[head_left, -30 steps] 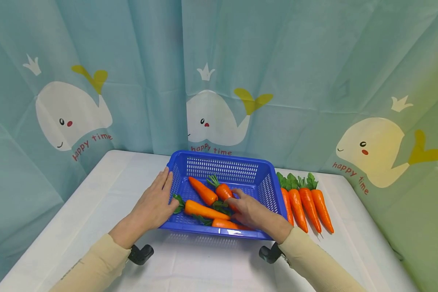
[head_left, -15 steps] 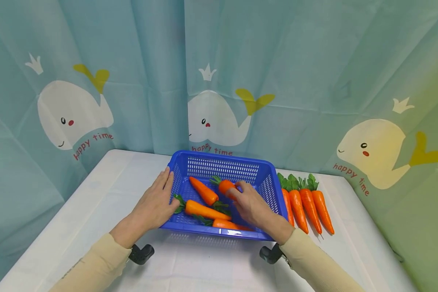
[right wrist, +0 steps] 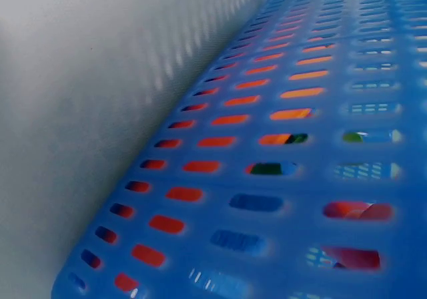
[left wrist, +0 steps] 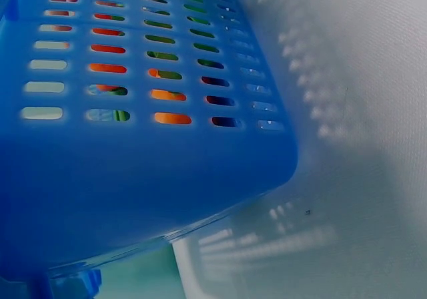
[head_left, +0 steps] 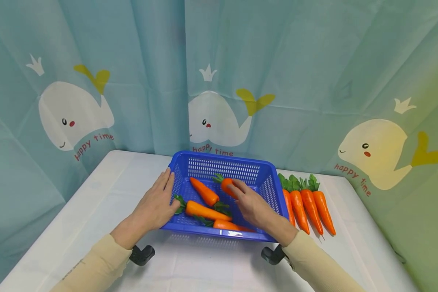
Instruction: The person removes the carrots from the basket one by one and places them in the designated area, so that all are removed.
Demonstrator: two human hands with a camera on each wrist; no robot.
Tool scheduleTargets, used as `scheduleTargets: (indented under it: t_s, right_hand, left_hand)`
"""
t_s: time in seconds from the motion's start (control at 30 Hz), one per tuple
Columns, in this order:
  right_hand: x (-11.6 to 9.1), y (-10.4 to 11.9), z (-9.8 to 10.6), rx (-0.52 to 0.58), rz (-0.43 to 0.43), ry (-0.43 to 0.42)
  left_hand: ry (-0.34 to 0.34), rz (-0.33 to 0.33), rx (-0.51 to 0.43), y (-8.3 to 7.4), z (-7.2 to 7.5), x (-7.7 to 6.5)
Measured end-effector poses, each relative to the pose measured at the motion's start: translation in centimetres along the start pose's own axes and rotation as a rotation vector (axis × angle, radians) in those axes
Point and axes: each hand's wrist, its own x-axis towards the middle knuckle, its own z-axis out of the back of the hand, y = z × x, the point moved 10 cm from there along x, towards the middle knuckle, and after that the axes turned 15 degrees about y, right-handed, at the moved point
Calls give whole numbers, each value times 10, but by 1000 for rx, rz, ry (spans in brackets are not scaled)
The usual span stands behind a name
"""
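A blue perforated basket [head_left: 204,231] holds several orange carrots with green tops. My left hand [head_left: 155,202] rests along its left side, fingers straight and the thumb over the rim. Inside the basket my right hand [head_left: 252,206] grips a carrot [head_left: 226,185], whose lower part is hidden by the fingers. Left of that one lies another carrot [head_left: 204,191], its tip towards the back. Nearer the front are a longer carrot [head_left: 207,210] and one along the front wall [head_left: 228,224]. Both wrist views look at the basket's slotted wall [left wrist: 133,172], with orange and green showing through the slots.
Right of the basket, several carrots [head_left: 311,209] lie side by side on the white tabletop [head_left: 211,267], leafy tops to the back. A blue-green curtain [head_left: 299,52] printed with whales hangs behind the table and along its sides.
My right hand has closed round the carrot and shifted it slightly back and to the right in the basket. The left hand and the other carrots stay as they were.
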Motion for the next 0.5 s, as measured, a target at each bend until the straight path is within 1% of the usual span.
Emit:
scheduleTargets:
  t_s: [0.07,0.17,0.3,0.4,0.5]
  right_hand:
    - [-3,1,2,-2,9,-1]
    - [-8,-1,5,-11,-4,-9]
    - [-14,-6,9,17,-22,-34]
    - [-17,-6,12,37,-13,-58]
    - [-20,-5,16,26,4,-87]
  left_hand:
    - [-2,-1,0,-1,0,-1]
    - [-4,-1,4,-1,0,-2]
    - [-8,-4,10,-2,1,-2]
    - [-11,-6,11,-2,1,-1]
    - [-11,-7,10,-2,1,-1]
